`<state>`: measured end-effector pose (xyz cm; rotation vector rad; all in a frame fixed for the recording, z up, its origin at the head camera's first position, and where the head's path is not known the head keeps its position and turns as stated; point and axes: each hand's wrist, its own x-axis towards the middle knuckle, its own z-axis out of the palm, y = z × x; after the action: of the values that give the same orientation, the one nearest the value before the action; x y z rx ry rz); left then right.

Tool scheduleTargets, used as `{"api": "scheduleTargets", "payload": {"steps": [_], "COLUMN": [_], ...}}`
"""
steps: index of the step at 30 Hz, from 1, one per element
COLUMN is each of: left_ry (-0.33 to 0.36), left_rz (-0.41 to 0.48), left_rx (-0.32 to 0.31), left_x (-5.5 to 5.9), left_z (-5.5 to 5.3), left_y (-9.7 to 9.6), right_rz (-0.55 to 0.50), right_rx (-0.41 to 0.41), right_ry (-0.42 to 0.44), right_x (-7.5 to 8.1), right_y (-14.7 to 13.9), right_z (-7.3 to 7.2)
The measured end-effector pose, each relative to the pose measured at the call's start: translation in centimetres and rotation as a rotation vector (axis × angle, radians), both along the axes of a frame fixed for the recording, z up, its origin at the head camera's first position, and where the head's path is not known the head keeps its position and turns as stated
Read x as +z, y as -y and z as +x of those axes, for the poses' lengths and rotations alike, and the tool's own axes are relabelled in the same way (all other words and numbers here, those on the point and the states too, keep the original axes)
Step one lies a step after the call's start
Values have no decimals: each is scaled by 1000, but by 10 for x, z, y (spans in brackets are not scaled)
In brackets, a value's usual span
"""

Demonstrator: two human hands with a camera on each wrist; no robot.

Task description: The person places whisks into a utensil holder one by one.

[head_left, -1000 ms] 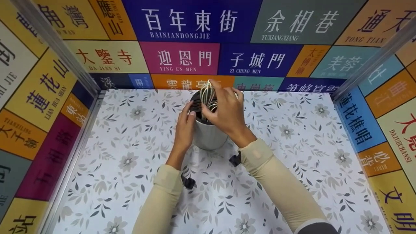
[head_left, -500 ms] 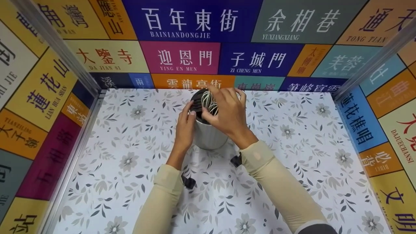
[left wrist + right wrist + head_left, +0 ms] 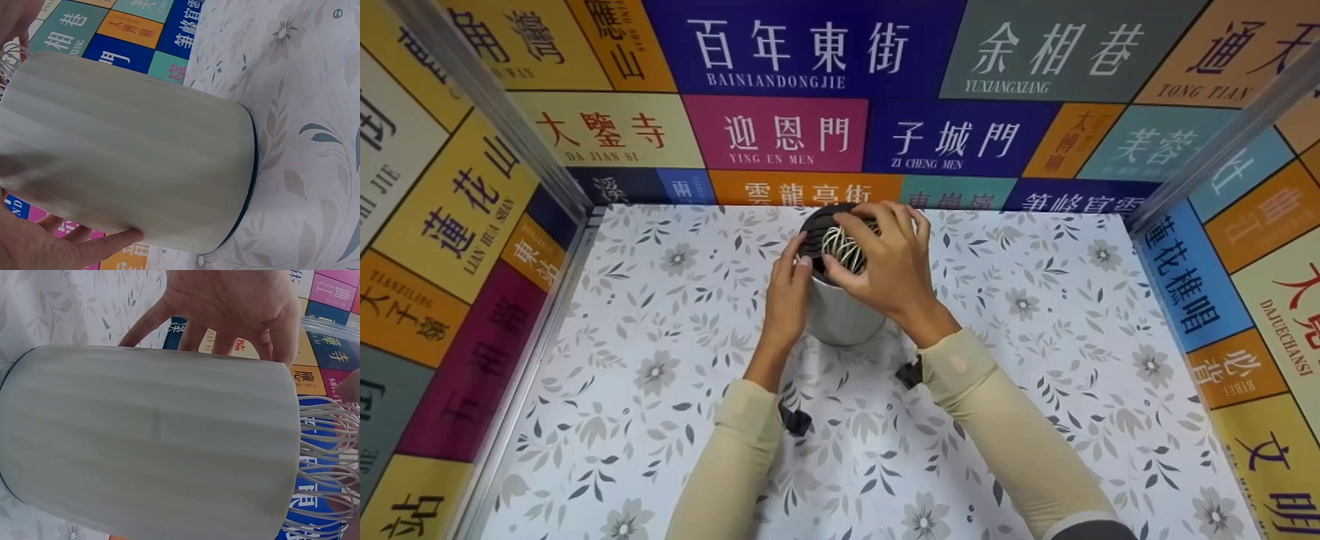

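Note:
A pale ribbed utensil holder with a dark slotted top stands upright on the table. My left hand holds its left side, the thumb at the rim; in the right wrist view, the left hand's fingers lie along the wall. Above the rim, my right hand grips the pale looped wires of a whisk, thumb on one side and fingers on the other. In the right wrist view the whisk wires come out past the rim. The whisk's lower part is hidden in the holder.
A floral-patterned table lies under both arms. Behind it rises a wall panel of coloured blocks with lettering, and similar panels flank both sides. Small black devices sit at the wrists.
The whisk's wire loops have come lower toward the holder, and the right hand has shifted slightly down and right with them. The left hand and the holder have stayed in place.

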<state>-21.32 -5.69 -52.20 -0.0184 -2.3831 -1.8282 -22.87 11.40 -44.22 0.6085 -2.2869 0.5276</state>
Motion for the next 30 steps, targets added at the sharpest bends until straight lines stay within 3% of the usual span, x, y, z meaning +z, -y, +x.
{"api": "scheduleTargets", "payload": {"steps": [7, 16, 30], "left_ry": [-6, -14, 19], "left_rz": [-18, -6, 13], "left_rx": [21, 33, -6], "left_x": [0, 0, 3], "left_z": [-1, -4, -8], "left_y": [1, 0, 6], "right_rz": [-133, -331, -428], "right_rx": [52, 62, 17], "right_ry": [53, 165, 320], "right_x": [4, 4, -12], "right_y": [-12, -35, -52], "right_z": [5, 6, 11]}}
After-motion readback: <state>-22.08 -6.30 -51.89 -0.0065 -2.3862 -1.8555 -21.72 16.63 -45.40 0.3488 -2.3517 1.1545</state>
